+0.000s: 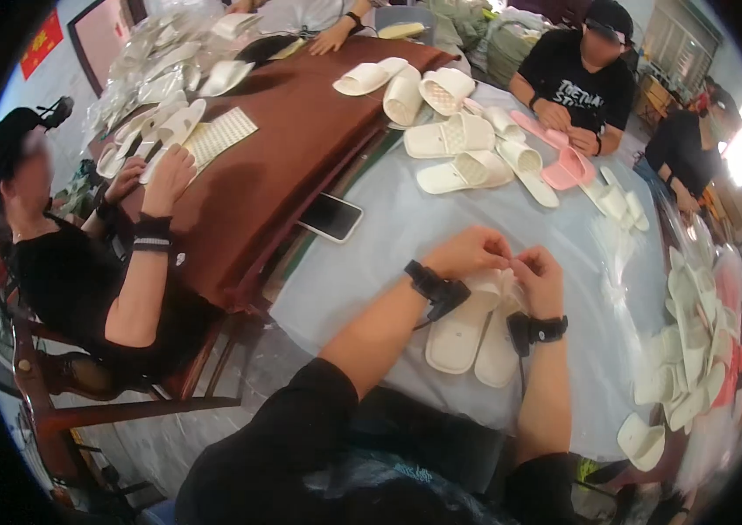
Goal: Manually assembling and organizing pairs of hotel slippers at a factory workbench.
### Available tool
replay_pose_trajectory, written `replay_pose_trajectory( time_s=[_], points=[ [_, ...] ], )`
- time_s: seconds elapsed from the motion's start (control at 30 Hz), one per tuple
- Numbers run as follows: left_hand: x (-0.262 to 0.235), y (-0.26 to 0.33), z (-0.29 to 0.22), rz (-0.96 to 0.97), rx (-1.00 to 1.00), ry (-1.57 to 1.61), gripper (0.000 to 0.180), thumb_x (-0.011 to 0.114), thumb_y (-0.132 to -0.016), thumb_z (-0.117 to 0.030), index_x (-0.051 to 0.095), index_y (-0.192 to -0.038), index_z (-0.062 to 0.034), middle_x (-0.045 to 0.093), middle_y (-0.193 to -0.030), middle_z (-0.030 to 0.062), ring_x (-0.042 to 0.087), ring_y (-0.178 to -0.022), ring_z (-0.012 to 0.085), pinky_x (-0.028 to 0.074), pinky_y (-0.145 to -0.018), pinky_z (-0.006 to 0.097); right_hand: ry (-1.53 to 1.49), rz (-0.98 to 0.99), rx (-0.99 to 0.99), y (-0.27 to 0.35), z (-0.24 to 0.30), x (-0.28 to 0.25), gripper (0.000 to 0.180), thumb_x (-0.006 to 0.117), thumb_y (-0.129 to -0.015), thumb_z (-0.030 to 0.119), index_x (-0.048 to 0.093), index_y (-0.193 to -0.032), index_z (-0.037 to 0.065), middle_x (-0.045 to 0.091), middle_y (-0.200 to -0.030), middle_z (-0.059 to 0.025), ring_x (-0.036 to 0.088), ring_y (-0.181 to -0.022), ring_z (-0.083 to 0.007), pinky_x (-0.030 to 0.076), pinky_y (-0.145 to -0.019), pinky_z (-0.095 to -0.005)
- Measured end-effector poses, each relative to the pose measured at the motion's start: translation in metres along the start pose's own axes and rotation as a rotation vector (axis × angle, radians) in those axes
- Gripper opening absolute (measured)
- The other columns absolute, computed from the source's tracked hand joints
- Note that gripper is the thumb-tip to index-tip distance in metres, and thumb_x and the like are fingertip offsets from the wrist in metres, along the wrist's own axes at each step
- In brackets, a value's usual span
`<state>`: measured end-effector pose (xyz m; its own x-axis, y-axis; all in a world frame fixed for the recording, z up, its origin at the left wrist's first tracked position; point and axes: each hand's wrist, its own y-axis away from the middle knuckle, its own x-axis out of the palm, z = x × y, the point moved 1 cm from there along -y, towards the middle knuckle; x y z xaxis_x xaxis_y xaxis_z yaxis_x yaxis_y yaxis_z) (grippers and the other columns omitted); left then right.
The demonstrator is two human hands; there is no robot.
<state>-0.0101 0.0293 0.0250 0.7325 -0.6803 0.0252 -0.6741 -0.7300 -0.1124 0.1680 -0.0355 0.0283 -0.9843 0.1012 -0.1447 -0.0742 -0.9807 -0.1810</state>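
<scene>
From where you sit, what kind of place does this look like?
Probably a small packing workshop. Your left hand and right hand work on a pair of white flat slippers, loose white slippers cover the table, and clear plastic bags are heaped opposite.

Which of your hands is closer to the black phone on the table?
Left. The left hand is just right of the phone; the right hand sits farther right, past it, both over the white slippers.

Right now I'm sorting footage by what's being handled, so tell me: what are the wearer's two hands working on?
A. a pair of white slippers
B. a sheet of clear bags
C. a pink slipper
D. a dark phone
A: the left hand and right hand meet at the top of a pair of white slippers lying on the pale table cover.
</scene>
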Motion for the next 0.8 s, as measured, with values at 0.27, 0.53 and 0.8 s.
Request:
replay_pose_trajectory(
  time_s=[0.27,0.53,0.8],
  points=[
    [-0.002,-0.005,-0.005,-0.015,-0.013,0.001,0.009,0.068,-0.086,-0.011,0.064,-0.089,-0.0039,0.068,-0.086,0.0039,0.062,-0.079,0.0099,0.049,-0.071,0.025,-0.069,-0.082,-0.008,0.003,-0.005,-0.015,0.009,0.067,-0.085,0.008,0.063,-0.091,0.002,0.062,-0.081,-0.0002,0.055,-0.071,-0.0069,0.044,-0.063,-0.0227],
    [-0.044,0.024,-0.051,-0.408,0.536,0.194,0.001,0.062,-0.090,-0.005,0.062,-0.091,-0.0040,0.068,-0.098,0.0101,0.063,-0.094,0.0174,0.049,-0.089,0.032,0.476,-0.287,-0.359,0.038,0.063,-0.021,0.023,0.064,-0.085,0.008,0.066,-0.108,0.008,0.068,-0.098,-0.0060,0.064,-0.087,-0.0228,0.049,-0.074,-0.0311],
    [-0.005,0.121,-0.170,-0.725,1.210,-0.212,0.004,0.057,-0.091,0.003,0.057,-0.094,0.0018,0.063,-0.111,0.0269,0.059,-0.114,0.0377,0.046,-0.100,0.050,1.124,0.234,-0.444,0.103,0.022,0.007,0.049,0.070,-0.080,0.039,0.061,-0.125,0.024,0.055,-0.120,-0.0230,0.051,-0.113,-0.0394,0.044,-0.091,-0.0493]
  ],
)
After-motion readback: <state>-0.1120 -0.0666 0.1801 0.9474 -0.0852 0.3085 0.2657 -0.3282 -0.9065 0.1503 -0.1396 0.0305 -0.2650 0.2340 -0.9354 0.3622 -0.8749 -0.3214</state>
